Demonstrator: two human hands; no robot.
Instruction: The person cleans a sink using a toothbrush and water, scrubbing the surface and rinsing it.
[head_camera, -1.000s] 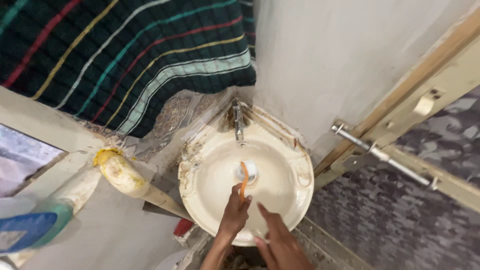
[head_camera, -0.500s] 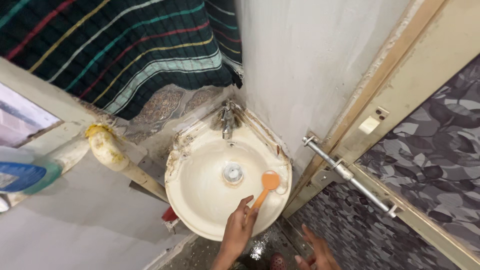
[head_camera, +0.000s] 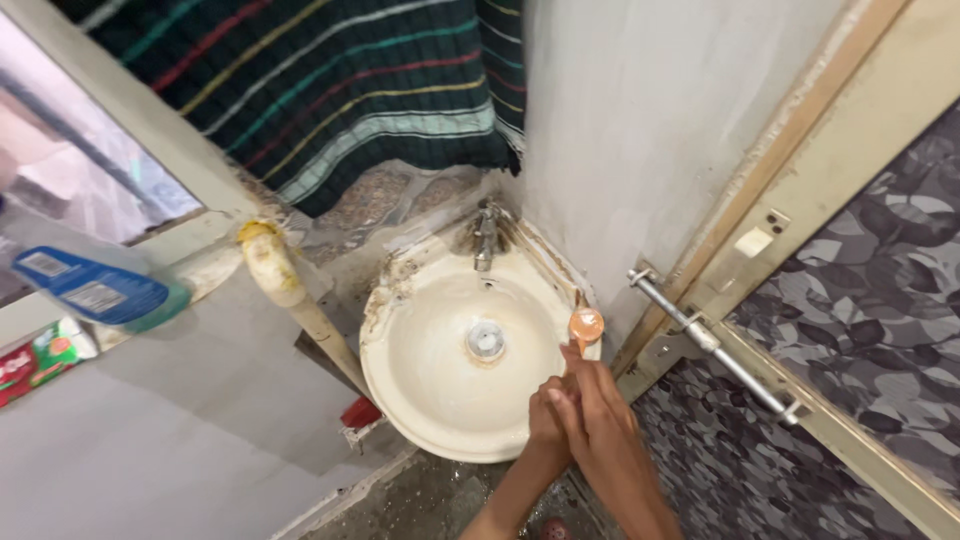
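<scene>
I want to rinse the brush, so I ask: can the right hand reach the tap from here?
Probably yes. The right hand is at the basin's front rim, and only open bowl lies between it and the tap.

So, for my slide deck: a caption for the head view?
Both hands hold an orange brush at the stained corner basin's right rim.

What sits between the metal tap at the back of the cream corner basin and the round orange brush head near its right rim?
Only bare stained basin wall lies between the tap and the brush head in the head view; the metal drain sits off to the left.
</scene>
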